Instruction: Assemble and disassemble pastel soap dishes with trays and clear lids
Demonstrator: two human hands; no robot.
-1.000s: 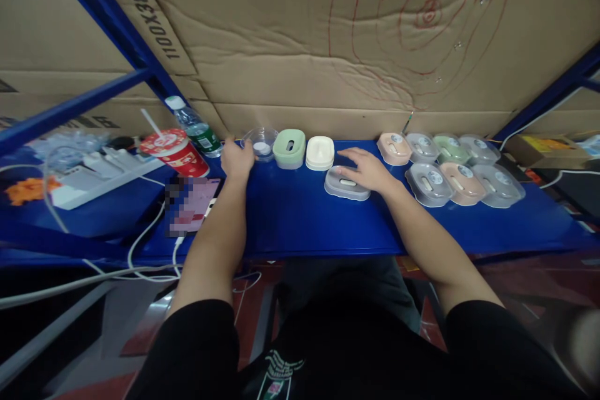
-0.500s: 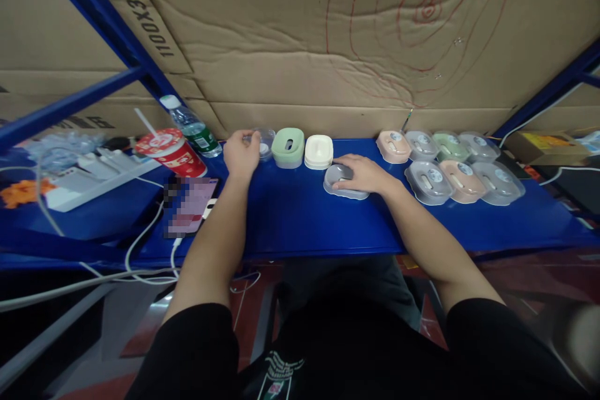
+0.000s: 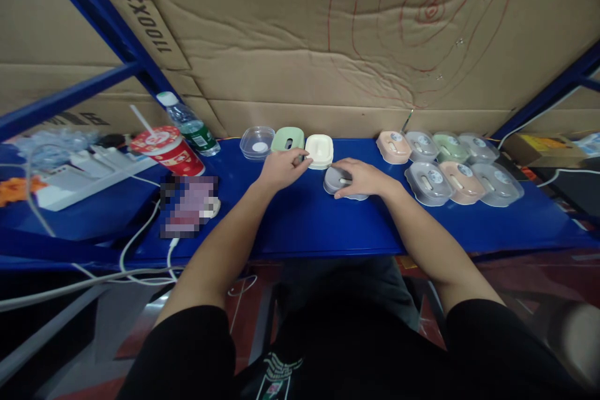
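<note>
My right hand (image 3: 362, 177) is wrapped over a small grey plastic box (image 3: 334, 180), its fingers curled across the top beside a pale bar. This box rests on the blue table, partly hidden by the hand. My left hand (image 3: 282, 169) hovers in front of a green box (image 3: 284, 138) with an oval slot, thumb and fingertips apart; I see nothing held in it. Close to those fingertips stands a cream stack of square pieces (image 3: 319, 151). Farther left are clear plastic covers (image 3: 257, 143), the top one showing a white round label.
Several boxes under clear covers (image 3: 429, 182), grey, peach and green, stand in two rows at right. Left are a red cup with straw (image 3: 174, 153), a water bottle (image 3: 194, 130), a phone (image 3: 190, 206) on a cable and a power strip (image 3: 96, 178). Cardboard (image 3: 262, 31) closes the back.
My left hand has left the clear covers and moved right, in front of the green box. My right hand has closed further over the grey box, where a pale bar now shows.
</note>
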